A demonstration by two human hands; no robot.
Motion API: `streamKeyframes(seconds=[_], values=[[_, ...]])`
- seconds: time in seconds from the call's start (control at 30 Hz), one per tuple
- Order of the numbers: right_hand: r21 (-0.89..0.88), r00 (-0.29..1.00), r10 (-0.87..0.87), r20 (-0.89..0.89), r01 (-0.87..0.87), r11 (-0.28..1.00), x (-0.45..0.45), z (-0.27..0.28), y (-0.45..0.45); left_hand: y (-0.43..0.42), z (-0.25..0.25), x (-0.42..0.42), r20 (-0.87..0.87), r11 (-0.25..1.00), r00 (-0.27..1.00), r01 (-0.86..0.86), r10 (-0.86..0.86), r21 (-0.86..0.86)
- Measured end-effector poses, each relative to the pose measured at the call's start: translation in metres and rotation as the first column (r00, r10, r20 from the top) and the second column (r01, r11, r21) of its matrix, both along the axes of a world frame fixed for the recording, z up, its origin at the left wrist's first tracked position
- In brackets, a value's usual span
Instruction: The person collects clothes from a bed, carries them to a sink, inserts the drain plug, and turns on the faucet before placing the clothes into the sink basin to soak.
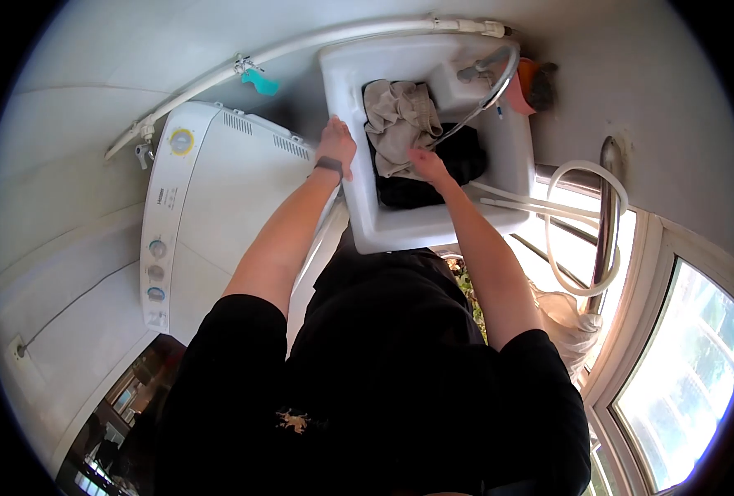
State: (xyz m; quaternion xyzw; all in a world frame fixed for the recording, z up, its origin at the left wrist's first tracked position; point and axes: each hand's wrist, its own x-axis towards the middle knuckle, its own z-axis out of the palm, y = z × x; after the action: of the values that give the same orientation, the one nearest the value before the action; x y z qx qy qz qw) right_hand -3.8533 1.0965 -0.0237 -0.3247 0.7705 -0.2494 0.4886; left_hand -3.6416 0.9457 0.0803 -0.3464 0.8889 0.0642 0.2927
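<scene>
A white sink (367, 223) stands in front of me with a beige cloth (396, 116) and black cloth (462, 153) lying in it. My left hand (338, 147), with a dark band on its wrist, rests on the sink's left rim; its fingers are partly hidden. Inside the basin, my right hand (426, 164) is at the lower right edge of the beige cloth with its fingers closed on it. A thin grey hose (476, 112) runs from the tap (470, 73) down towards the cloths near my right hand.
A white washing machine (243, 190) stands left of the sink. Behind them a white pipe (301, 43) runs along the wall. An orange holder (522, 89) hangs at the sink's back right. A coiled white hose (553, 240) hangs by the window (681, 372).
</scene>
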Motion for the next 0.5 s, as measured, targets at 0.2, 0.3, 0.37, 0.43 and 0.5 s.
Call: streamKeyframes(seconds=[0.2,0.3,0.37,0.43,0.5], values=[[-0.042,0.983,-0.09,-0.16,0.085,0.996,-0.015,0.013,0.051,0.012,0.007,-0.008,0.064,0.974,0.978,0.204,-0.199,-0.097],[-0.074,0.957,-0.236,-0.171,0.226,0.971,-0.021,0.025,0.051,0.043,-0.036,-0.036,-0.149,0.936,0.927,0.351,-0.344,0.022],[-0.112,0.934,-0.327,-0.146,0.313,0.943,-0.026,0.029,0.045,0.062,-0.017,-0.074,-0.277,0.797,0.803,0.581,-0.529,0.165],[-0.171,0.905,-0.413,-0.102,0.393,0.904,-0.032,0.029,0.041,0.077,-0.019,-0.115,-0.456,0.785,0.766,0.585,-0.453,0.203],[-0.182,0.822,-0.569,0.003,0.56,0.808,-0.041,0.023,0.046,0.078,0.001,-0.158,-0.402,0.748,0.725,0.65,-0.559,0.131]])
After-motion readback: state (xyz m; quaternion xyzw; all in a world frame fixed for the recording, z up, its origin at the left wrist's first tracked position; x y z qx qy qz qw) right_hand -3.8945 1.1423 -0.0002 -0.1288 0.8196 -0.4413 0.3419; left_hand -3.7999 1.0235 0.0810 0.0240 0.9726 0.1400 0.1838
